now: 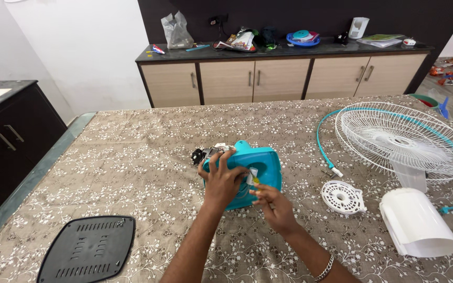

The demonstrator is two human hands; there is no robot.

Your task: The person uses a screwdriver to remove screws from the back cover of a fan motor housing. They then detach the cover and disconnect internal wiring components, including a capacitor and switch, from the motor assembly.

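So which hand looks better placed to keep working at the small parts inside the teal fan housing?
Probably the right hand: its fingertips sit at the small white and yellow part in the teal fan housing. The left hand lies spread over the housing, seemingly steadying it.

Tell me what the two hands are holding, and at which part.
The left hand grips the teal fan base housing at its upper left edge. The right hand pinches a small yellow-white piece at the housing's middle.
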